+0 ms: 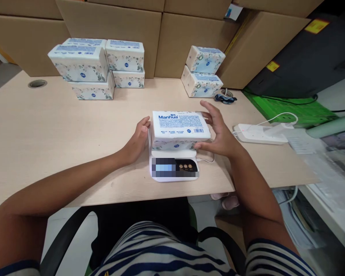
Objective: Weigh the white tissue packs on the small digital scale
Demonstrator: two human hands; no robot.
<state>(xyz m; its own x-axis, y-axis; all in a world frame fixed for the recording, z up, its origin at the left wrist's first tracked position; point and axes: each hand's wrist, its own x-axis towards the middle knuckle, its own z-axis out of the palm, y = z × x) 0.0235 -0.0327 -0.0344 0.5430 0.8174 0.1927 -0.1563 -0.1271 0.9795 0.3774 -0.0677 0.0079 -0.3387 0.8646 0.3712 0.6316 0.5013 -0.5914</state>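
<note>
A white pack of tissues (181,126) with blue "Manhua" print sits over a small white digital scale (175,179). My left hand (138,140) is against the pack's left end, its fingers partly hidden behind the edge. Around the right end curves my right hand (220,132), thumb at the front lower corner and fingers at the back, index finger raised. Most of the scale's platform is covered by the pack; its lit display is blurred out. A white cable runs from the scale's right side.
Stacked tissue packs (80,65) stand at the back left, and two more packs (205,73) at the back right. Cardboard boxes (186,42) line the rear. A white power strip (261,134) lies right, beside a green mat (267,105). The table's front edge is close to the scale.
</note>
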